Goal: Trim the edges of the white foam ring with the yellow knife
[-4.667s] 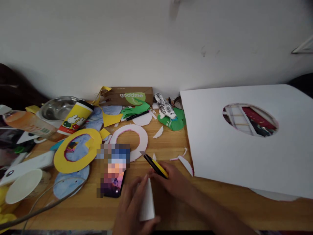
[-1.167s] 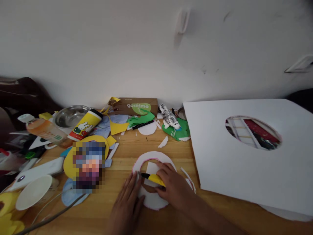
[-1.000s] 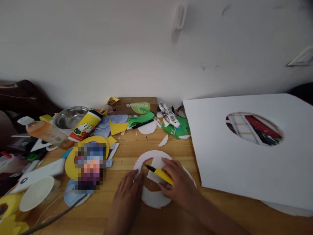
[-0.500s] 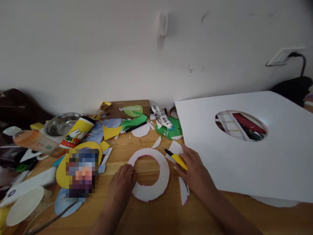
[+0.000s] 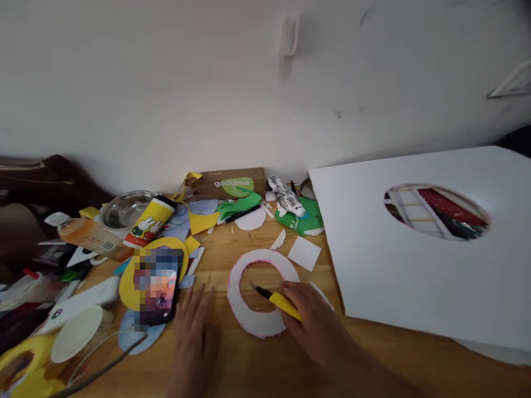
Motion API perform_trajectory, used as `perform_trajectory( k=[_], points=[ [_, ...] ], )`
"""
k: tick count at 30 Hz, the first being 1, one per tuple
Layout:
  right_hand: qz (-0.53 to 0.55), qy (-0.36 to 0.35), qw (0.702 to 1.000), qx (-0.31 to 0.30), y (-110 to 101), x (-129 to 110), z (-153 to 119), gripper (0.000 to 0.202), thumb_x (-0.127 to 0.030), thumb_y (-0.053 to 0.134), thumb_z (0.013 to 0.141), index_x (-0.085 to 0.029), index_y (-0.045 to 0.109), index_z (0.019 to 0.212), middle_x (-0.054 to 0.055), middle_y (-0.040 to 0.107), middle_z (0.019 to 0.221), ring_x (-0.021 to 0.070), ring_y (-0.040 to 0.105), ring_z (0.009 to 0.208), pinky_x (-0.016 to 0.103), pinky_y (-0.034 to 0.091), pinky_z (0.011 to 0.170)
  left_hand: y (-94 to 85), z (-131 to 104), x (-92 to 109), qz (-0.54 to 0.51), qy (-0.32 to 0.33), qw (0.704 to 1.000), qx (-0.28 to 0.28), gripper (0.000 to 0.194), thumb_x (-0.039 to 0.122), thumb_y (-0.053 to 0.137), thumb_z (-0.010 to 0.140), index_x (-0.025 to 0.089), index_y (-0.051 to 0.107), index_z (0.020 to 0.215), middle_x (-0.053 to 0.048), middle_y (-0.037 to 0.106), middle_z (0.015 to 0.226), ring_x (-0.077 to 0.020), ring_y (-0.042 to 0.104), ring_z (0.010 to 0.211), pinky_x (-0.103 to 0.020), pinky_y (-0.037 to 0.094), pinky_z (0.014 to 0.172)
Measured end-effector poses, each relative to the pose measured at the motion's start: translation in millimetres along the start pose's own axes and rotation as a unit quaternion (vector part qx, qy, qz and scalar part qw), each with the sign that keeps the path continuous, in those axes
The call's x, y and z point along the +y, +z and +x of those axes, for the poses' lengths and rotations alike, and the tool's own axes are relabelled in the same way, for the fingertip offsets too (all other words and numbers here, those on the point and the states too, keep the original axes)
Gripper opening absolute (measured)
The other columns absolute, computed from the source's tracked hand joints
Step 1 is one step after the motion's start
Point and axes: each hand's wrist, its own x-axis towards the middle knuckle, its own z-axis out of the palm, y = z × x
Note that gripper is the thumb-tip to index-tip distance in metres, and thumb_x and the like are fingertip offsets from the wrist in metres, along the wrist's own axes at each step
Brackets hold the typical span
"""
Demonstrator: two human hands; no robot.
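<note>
- Since half a second ago, right hand (image 5: pixel 315 326) returned, gripping yellow knife (image 5: pixel 279 301) over white ring (image 5: pixel 259 320)
- Left hand (image 5: pixel 193 340) open, flat beside; better pin the ring before cutting

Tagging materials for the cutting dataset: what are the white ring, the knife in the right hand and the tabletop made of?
White ring: likely foam board or thick card, matte, with a pink line along its cut edges. Knife: yellow body looks like glossy plastic, black tip; blade too small to tell. Tabletop: wood or wood-look laminate, visible grain, slight sheen.
</note>
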Motion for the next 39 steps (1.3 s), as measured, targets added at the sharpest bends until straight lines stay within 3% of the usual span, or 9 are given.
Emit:
perform_trajectory(
  k=[8,11,14,16,20,23,25,32,39],
  points=[
    [0.151,0.158,0.976,0.000,-34,0,-32,0.028,-0.040,0.049,0.100,-0.025,0.064,0.117,0.008,0.072,0.109,0.0229,0.070,0.098,0.034,0.059,0.082,23.6,13,37,0.047,0.284,0.941,-0.176,0.060,0.027,0.063,0.094,0.026,0.042,0.151,-0.006,0.062,0.144,-0.0265,0.055,0.136,-0.053,0.041,0.115],
    [0.214,0.251,0.941,0.079,-53,6,-34,0.035,-0.053,0.049,0.099,-0.023,0.065,0.104,0.005,0.072,0.090,0.0200,0.070,0.080,0.027,0.057,0.067,22.0,12,37,-0.039,0.249,0.947,-0.197,0.057,0.024,0.061,0.095,0.033,0.045,0.149,-0.004,0.067,0.136,-0.0241,0.059,0.132,-0.048,0.044,0.114],
    [0.227,0.256,0.925,0.167,-69,16,-30,0.035,-0.055,0.051,0.098,-0.022,0.064,0.098,0.000,0.066,0.072,0.0156,0.064,0.067,0.023,0.054,0.064,13.6,10,36,-0.254,0.079,0.954,-0.139,0.048,0.033,0.061,0.095,0.035,0.055,0.143,-0.007,0.064,0.137,-0.0267,0.058,0.131,-0.042,0.049,0.109],
    [0.228,0.248,0.921,0.196,-76,18,-28,0.034,-0.054,0.051,0.099,-0.022,0.064,0.103,-0.002,0.062,0.067,0.0133,0.059,0.060,0.021,0.051,0.059,7.1,14,40,-0.441,-0.076,0.894,-0.021,0.038,0.046,0.058,0.095,0.033,0.066,0.130,-0.007,0.069,0.123,-0.0261,0.065,0.117,-0.039,0.055,0.101],
    [0.218,0.228,0.940,0.129,-75,9,-27,0.034,-0.050,0.047,0.101,-0.022,0.062,0.113,-0.003,0.058,0.064,0.0136,0.058,0.053,0.022,0.049,0.050,-2.9,35,53,-0.657,-0.266,0.689,0.150,0.042,0.061,0.041,0.099,0.036,0.068,0.119,0.002,0.068,0.104,-0.0111,0.062,0.073,-0.030,0.060,0.085],
    [0.118,0.120,0.985,0.039,-63,-6,-32,0.038,-0.042,0.051,0.100,-0.026,0.055,0.134,0.006,0.073,0.094,0.0214,0.073,0.084,0.029,0.061,0.071,-5.4,49,63,-0.723,-0.382,0.536,0.209,0.040,0.057,0.048,0.098,0.027,0.072,0.109,0.000,0.067,0.104,-0.0110,0.062,0.078,-0.027,0.060,0.085],
    [0.066,0.046,0.997,0.002,-53,-15,-36,0.048,-0.034,0.053,0.097,-0.028,0.045,0.144,0.011,0.069,0.126,0.0260,0.070,0.112,0.035,0.060,0.090,-4.2,54,67,-0.727,-0.407,0.502,0.233,0.042,0.058,0.050,0.097,0.023,0.072,0.104,-0.002,0.066,0.098,-0.0119,0.062,0.079,-0.025,0.060,0.079],
    [0.100,-0.043,0.986,-0.127,-25,-40,-40,0.060,-0.019,0.053,0.092,-0.030,0.034,0.148,0.006,0.068,0.125,0.0198,0.072,0.103,0.030,0.061,0.085,1.2,50,79,-0.716,-0.341,0.550,0.263,0.079,0.074,0.086,0.047,0.016,0.068,0.097,0.002,0.055,0.082,-0.0044,0.041,0.053,-0.017,0.042,0.042],
    [0.077,0.008,0.995,-0.062,-37,-23,-32,0.041,-0.026,0.042,0.103,-0.030,0.044,0.144,0.008,0.068,0.119,0.0196,0.068,0.103,0.035,0.058,0.087,-3.3,39,86,-0.685,-0.310,0.612,0.243,0.031,0.040,0.082,0.077,0.018,0.066,0.092,0.004,0.052,0.072,-0.0067,0.042,0.054,-0.017,0.041,0.046]
  ],
)
